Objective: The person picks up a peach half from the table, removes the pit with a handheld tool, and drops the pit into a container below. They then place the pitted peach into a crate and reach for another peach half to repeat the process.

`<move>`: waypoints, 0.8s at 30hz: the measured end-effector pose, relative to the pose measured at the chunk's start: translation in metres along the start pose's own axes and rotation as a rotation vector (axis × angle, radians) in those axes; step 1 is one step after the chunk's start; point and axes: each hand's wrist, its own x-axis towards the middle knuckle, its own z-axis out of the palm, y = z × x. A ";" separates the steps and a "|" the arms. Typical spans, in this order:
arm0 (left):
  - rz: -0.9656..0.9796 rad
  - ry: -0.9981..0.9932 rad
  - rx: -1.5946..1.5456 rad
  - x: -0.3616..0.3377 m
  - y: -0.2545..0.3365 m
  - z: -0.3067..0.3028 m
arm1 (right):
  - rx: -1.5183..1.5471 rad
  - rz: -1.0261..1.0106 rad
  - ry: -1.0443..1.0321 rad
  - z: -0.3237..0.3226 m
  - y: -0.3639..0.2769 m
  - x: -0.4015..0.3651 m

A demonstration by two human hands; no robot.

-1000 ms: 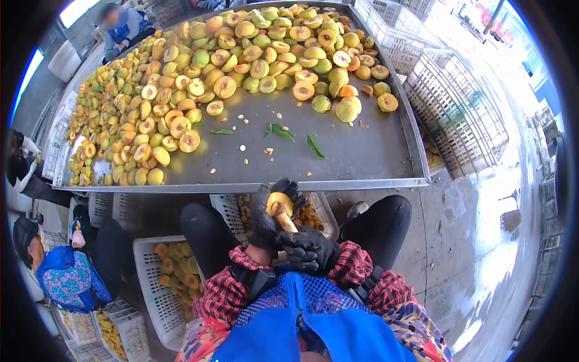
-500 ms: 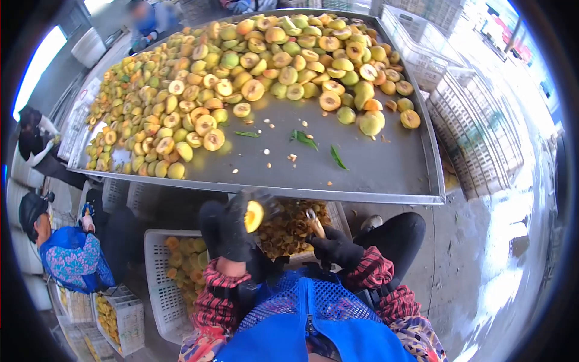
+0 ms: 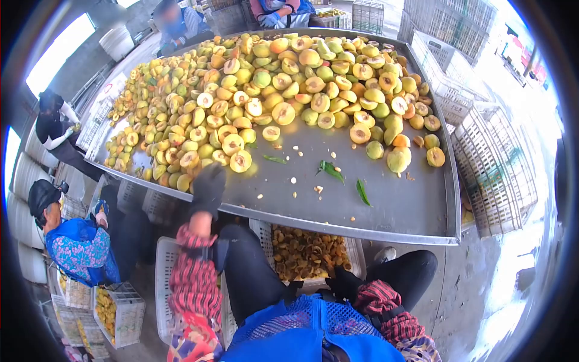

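My left hand (image 3: 208,186), in a dark glove, reaches over the near rim of the metal table (image 3: 386,208), beside halved yellow peaches (image 3: 240,161). Its fingers are stretched forward and slightly blurred, with nothing visible in them. Low between my knees is my right hand (image 3: 345,283), also dark-gloved and curled. The wooden-handled metal tool it gripped a moment ago is hidden in the dark there. Under the table edge, a white crate (image 3: 356,253) holds brown peach scraps (image 3: 307,250). Another white crate (image 3: 164,283) stands by my left leg, partly covered by my sleeve.
Green leaves (image 3: 330,170) and pale kernels lie on the tabletop. White plastic crates (image 3: 491,163) are stacked at the right. A person in a blue vest (image 3: 78,244) sits at the left; others work around the far and left sides. A crate of yellow fruit (image 3: 126,314) stands lower left.
My left hand has gone from above my lap to the table's near edge; the peach half it held is no longer seen. My right hand has dropped lower. The view has shifted.
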 end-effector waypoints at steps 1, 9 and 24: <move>0.050 -0.003 0.067 0.021 -0.004 0.019 | -0.031 0.022 0.003 0.001 0.005 0.001; -0.073 -0.130 0.156 0.054 0.013 0.094 | 0.357 0.111 -0.054 0.007 0.044 0.030; 0.143 -0.707 -0.506 -0.084 0.124 0.031 | 0.554 -0.310 -0.139 -0.078 -0.138 -0.094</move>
